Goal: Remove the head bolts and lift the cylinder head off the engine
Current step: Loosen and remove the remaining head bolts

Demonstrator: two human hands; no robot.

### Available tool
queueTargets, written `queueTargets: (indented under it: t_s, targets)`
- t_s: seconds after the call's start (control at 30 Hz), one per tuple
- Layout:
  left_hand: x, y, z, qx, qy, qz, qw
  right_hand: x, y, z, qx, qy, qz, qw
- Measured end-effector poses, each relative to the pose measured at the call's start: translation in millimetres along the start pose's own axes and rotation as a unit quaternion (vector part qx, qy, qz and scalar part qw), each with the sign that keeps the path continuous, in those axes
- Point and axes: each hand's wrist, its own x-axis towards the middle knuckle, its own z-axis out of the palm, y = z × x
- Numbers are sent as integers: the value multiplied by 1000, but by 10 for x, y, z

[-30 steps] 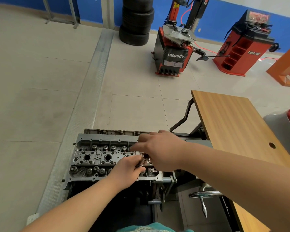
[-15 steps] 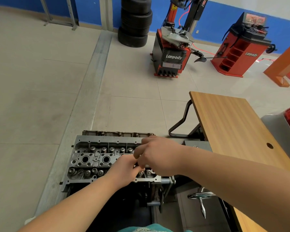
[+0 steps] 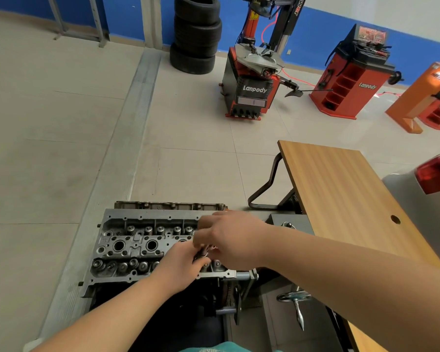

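Note:
A grey cylinder head (image 3: 135, 247) with valve springs and round plug wells sits on top of the engine, low in the head view. Both hands meet over its right end. My left hand (image 3: 181, 262) pinches a small dark metal part, probably a head bolt (image 3: 203, 252), with curled fingers. My right hand (image 3: 229, 240) curls over the same part from above and hides most of it and the head's right end.
A wooden table (image 3: 341, 194) stands close on the right. Below it hang the engine stand's handwheel (image 3: 294, 298) and gear. A tyre changer (image 3: 252, 87), stacked tyres (image 3: 196, 34) and red machines stand far across the tiled floor. A car's tail light (image 3: 437, 174) shows at right.
Both hands stayed over the head's right end. Their fingers have closed together around the small metal part, which now shows less than a second ago.

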Motion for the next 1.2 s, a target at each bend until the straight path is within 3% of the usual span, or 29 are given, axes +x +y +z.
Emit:
queueTargets:
  t_s: [0.13, 0.2, 0.37, 0.47, 0.53, 0.6, 0.67, 0.8, 0.87, 0.93, 1.03, 1.1, 1.2]
  targets:
    - [3, 143, -45, 0, 76, -17, 997, 122, -67, 78, -17, -6, 167, 986]
    - [-10, 156, -32, -32, 86, 3, 996, 143, -62, 104, -33, -13, 142, 989]
    - [-36, -36, -30, -27, -13, 18, 999, 46, 40, 38, 3, -38, -2, 999]
    - [-9, -52, -45, -13, 14, 0, 1000, 46, -11, 10, 18, -2, 51, 999]
    - [1, 0, -63, -21, 37, -27, 999, 105, -50, 6, -6, -12, 146, 989]
    - [19, 19, -47, 0, 54, -28, 998, 153, -76, 38, -31, -30, 179, 983]
    - [27, 25, -21, -13, 56, -2, 998, 159, -71, 36, -25, -48, 143, 988]
    - [-23, -18, -22, -14, -7, 24, 1000, 39, 38, 14, -32, -35, -23, 999]
    - [-11, -35, -38, -11, -9, 3, 1000, 5, 7, 15, 23, -11, -11, 1000]
    - [3, -4, -69, -22, 21, -16, 999, 22, -41, 39, 45, 7, 65, 997]
    - [3, 43, -80, -29, 53, -20, 998, 91, -88, 92, -16, -7, 154, 988]
    - [-6, 45, -60, -36, 58, 10, 998, 103, -95, 103, -28, -24, 129, 991]
    - [-18, 18, -54, -42, 2, 40, 998, 37, -7, 72, -40, -38, 5, 998]
